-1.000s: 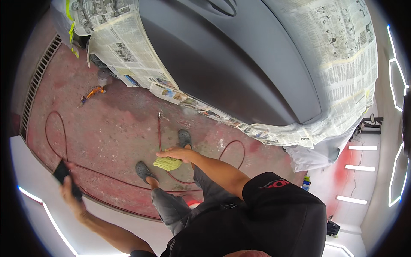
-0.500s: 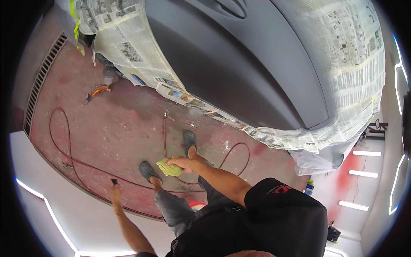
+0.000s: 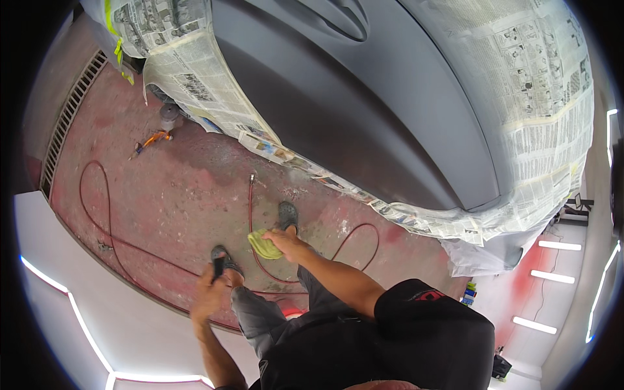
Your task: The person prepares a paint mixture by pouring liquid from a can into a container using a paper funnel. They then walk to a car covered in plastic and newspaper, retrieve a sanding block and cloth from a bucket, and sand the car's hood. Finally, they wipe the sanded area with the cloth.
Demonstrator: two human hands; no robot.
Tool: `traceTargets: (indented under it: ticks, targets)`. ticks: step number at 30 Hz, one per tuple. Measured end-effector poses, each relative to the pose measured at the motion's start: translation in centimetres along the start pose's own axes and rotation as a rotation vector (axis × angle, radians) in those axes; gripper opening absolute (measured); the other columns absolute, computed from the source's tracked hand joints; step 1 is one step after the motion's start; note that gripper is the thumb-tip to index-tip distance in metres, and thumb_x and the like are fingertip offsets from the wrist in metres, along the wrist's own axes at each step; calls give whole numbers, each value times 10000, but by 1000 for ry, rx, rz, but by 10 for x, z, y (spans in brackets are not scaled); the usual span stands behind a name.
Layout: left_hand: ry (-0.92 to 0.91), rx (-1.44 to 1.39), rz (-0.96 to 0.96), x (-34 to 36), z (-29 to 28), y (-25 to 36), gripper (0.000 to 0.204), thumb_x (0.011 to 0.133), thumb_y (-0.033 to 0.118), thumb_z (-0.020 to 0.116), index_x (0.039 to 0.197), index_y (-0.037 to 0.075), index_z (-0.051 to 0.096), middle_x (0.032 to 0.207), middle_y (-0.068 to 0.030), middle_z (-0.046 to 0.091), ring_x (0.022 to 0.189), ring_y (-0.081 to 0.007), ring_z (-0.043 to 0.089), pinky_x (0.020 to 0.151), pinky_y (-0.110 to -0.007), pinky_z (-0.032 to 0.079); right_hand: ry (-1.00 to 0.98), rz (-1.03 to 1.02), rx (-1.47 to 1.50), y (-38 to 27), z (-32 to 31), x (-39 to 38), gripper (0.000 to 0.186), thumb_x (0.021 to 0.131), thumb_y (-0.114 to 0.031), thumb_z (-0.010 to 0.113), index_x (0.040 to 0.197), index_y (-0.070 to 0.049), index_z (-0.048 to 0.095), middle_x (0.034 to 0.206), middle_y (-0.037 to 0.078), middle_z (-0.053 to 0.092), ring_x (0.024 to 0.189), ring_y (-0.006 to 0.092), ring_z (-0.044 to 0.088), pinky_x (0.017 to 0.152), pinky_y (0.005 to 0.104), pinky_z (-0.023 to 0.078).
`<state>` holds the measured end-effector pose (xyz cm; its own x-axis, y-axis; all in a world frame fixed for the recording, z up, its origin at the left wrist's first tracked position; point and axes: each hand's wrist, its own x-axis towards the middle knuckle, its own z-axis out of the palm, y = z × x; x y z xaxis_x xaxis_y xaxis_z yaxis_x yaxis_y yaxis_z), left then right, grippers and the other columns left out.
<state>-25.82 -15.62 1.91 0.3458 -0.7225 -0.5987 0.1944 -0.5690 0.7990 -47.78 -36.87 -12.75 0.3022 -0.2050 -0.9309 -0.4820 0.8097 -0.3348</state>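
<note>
My right hand grips a folded yellow-green cloth in front of my legs. A small dark object sticks up from my left hand, whose fingers are closed around it; motion smears its shape, so its kind does not show. Beyond both hands stands a matte grey car door with a handle near the top of the view. Newspaper masking surrounds the door on its left, lower and right sides. Neither hand touches the car.
A red hose loops over the stained floor around my feet. Near the car's lower left lies an orange spray gun with a grey cup. A floor grate runs along the left. Plastic sheeting hangs at the right.
My left hand has swung right and up, toward my left foot, carrying the dark object. My right hand with the cloth has shifted slightly up and right.
</note>
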Motion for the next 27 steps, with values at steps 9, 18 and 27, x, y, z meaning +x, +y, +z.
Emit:
traceTargets:
  ticks: [9, 18, 27]
  targets:
    - [489, 740, 42, 119, -23, -113, 489, 959, 186, 592, 1435, 78, 604, 1233, -259, 649, 1119, -452, 639, 971, -533, 517, 128, 41, -77, 2, -104, -36, 344, 917, -240, 727, 1195, -65, 626, 1044, 59, 698, 934, 171, 689, 843, 321, 548]
    - [545, -79, 748, 160, 152, 167, 464, 970, 135, 635, 1423, 38, 616, 1231, -168, 605, 1049, -245, 602, 919, -383, 510, 4, 76, -27, 12, -118, -70, 387, 926, -183, 709, 1277, -40, 629, 1116, 65, 705, 987, 168, 699, 888, 314, 569]
    - [-89, -1334, 477, 142, 152, 186, 577, 1040, 449, 492, 1320, -51, 554, 1116, -113, 649, 846, -157, 522, 770, -316, 422, 26, 56, -35, -2, -121, -77, 370, 916, -209, 738, 1237, -48, 650, 1107, 45, 710, 983, 151, 697, 878, 302, 555]
